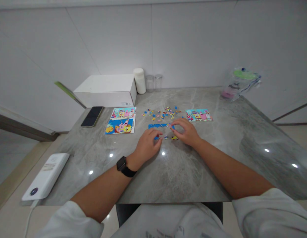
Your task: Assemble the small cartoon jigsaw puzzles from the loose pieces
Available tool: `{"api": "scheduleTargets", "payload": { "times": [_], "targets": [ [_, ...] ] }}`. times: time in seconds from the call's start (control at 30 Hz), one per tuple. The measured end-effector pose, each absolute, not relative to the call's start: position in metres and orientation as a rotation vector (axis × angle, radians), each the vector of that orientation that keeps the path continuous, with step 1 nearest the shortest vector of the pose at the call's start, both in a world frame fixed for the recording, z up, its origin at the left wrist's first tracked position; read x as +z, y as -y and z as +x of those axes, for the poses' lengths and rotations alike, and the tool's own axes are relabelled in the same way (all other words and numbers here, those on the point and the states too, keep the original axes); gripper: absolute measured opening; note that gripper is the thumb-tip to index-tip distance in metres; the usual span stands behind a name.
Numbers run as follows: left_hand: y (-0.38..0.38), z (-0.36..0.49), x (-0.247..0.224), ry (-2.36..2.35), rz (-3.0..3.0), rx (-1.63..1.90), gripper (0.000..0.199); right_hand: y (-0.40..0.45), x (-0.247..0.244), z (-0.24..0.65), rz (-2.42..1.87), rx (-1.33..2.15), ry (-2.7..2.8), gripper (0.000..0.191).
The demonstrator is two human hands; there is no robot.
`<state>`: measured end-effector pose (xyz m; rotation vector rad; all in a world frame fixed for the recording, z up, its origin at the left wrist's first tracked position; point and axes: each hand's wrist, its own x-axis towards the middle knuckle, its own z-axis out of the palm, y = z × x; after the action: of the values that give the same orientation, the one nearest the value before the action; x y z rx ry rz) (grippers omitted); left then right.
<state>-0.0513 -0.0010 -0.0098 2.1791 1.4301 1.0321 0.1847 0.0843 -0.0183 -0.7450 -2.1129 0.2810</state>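
Note:
My left hand (149,144) rests on the table with its fingers curved and its thumb and index finger apart. A small blue puzzle piece (156,137) shows in the gap between them. My right hand (185,132) pinches a small puzzle piece (170,127) at the right end of a blue joined strip of puzzle (157,126). The strip lies just beyond my left fingertips, partly covered by my hands. Between the two hands are a small pale-blue piece (165,137) and a yellow piece (174,138). Many loose puzzle pieces (163,114) are scattered behind the strip.
Left of the pieces lies a sheet with two cartoon pictures (120,120); a cartoon card (199,115) lies right. A phone (92,116), white box (106,91), white bottle (139,81), two glasses (153,83), bagged cup (240,82) and white power bank (46,177) surround them.

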Motion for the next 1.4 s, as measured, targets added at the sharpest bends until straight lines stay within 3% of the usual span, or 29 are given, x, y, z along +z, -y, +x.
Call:
{"api": "scheduleTargets", "payload": {
  "times": [0.3, 1.4],
  "targets": [
    [0.009, -0.048, -0.016, -1.459, 2.511, 0.702, 0.027, -0.084, -0.028, 0.181, -0.764, 0.333, 2.267, 0.020],
    [0.011, -0.046, -0.006, -1.352, 2.540, 0.481, 0.034, -0.084, -0.030, 0.175, -0.792, 0.290, 2.214, 0.022]
  ]
}}
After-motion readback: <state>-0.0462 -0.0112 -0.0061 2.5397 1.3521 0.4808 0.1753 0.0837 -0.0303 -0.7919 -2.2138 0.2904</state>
